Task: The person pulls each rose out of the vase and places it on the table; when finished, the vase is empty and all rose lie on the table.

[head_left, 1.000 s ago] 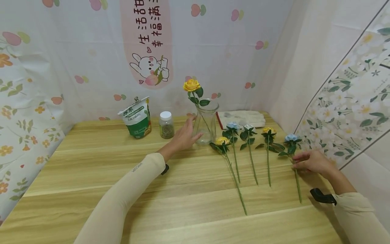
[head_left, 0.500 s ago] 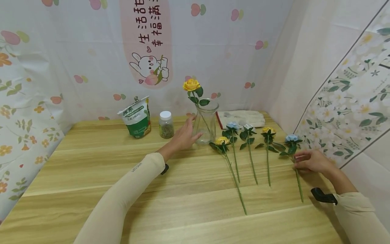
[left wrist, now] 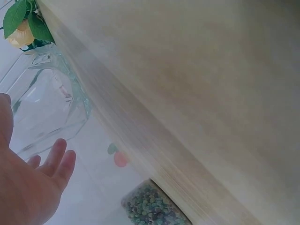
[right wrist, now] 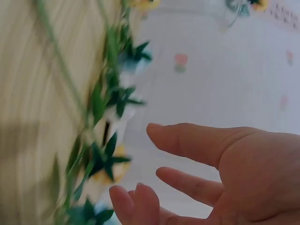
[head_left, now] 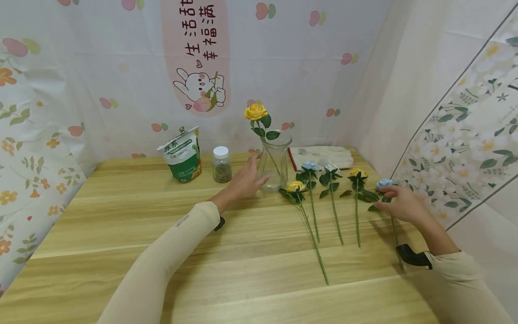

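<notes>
My left hand (head_left: 244, 178) lies along the left side of a clear glass vase (head_left: 274, 171), thumb and fingers spread. One yellow rose (head_left: 256, 112) stands in the vase, leaning left over the rim. In the left wrist view the vase (left wrist: 51, 103) is beside the fingers. My right hand (head_left: 404, 204) hovers over the rightmost blue rose (head_left: 384, 183), overlapping its stem and leaves. Seen in the right wrist view, that hand (right wrist: 211, 173) has thumb and fingers apart with nothing between them. Left of it lie a yellow rose (head_left: 358, 173), a white rose (head_left: 331, 168), another blue rose (head_left: 310, 166) and a nearer yellow rose (head_left: 296, 186).
A green and white pouch (head_left: 183, 157) with a clip on top and a white-capped jar (head_left: 221, 165) of small granules stand at the back left. White gloves (head_left: 340, 157) lie behind the roses. Patterned curtains (head_left: 307, 81) hang along the table's back and sides.
My right hand has let go of the rightmost blue rose's stem and risen, moving left and farther back. My left hand has stayed at the vase.
</notes>
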Demonstrator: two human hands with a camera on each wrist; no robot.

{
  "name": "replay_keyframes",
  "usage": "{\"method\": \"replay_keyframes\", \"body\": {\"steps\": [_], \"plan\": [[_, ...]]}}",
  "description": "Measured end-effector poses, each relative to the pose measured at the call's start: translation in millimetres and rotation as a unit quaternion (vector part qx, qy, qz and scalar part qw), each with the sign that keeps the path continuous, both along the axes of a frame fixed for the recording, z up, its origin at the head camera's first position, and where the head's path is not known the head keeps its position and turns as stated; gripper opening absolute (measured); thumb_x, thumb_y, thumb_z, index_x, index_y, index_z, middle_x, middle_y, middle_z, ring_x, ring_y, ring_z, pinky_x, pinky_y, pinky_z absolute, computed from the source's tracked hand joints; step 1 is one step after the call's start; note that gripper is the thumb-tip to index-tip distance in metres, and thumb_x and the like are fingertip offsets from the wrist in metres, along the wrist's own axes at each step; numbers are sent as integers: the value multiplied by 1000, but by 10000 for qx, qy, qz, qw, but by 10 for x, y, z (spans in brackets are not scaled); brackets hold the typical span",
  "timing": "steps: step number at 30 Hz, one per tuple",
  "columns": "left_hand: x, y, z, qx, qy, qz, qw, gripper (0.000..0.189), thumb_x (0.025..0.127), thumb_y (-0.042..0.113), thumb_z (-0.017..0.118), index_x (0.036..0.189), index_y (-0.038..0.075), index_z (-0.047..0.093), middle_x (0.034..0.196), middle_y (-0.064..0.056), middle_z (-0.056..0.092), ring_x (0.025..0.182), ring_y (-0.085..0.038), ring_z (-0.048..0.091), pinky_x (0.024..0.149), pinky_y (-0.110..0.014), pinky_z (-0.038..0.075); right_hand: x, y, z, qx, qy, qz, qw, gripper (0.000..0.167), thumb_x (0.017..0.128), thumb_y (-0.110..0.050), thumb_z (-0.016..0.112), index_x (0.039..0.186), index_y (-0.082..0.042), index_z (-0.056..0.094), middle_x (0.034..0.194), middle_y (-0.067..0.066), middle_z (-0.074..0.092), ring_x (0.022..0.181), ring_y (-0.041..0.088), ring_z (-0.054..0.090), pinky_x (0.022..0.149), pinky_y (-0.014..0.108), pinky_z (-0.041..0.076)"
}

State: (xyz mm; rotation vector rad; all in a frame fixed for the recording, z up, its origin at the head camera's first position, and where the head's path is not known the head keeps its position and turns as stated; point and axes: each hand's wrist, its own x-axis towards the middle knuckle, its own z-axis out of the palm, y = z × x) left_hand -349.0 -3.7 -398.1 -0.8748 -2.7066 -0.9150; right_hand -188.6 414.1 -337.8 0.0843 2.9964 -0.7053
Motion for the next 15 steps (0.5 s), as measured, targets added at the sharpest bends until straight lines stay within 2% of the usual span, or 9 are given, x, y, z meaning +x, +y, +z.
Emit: {"method": "replay_keyframes", "body": {"steps": [5, 7, 11, 15], "plan": [[-4, -2, -1, 10, 31, -20, 10000, 78, 98, 36, 63, 154, 11, 15, 154, -15, 36, 75, -24, 60, 50, -34, 43, -74, -320, 95, -91, 243, 280, 9993, 63, 96, -34, 66, 140, 8, 47, 131, 35, 53, 100, 47, 62, 69, 45, 55], [-4, -5, -2, -33, 37, 19, 10000, 77, 98, 37, 62, 154, 11, 14, 154, -14, 36, 72, -23, 59, 50, -34, 42, -118, -461, 135, -307, 322, 422, 9981, 58, 97, -30, 66, 138, 7, 49, 129, 34, 55, 97, 45, 64, 68, 46, 56], [-4, -8, -3, -74, 45, 56, 9999, 78, 98, 39, 61, 154, 12, 14, 155, -13, 35, 68, -22, 57, 50, -33, 43, -213, -731, 189, -736, 411, 600, 9946, 48, 96, -20, 66, 135, 7, 53, 121, 33, 60, 78, 32, 69, 63, 40, 58], [-2, -2, 3, -26, 115, 2, 9999, 77, 98, 38, 61, 153, 10, 15, 154, -14, 36, 70, -23, 59, 51, -34, 43, -333, -945, 230, -696, 522, 682, 9939, 44, 96, -18, 66, 133, 4, 56, 117, 29, 64, 72, 22, 69, 63, 36, 58]]}}
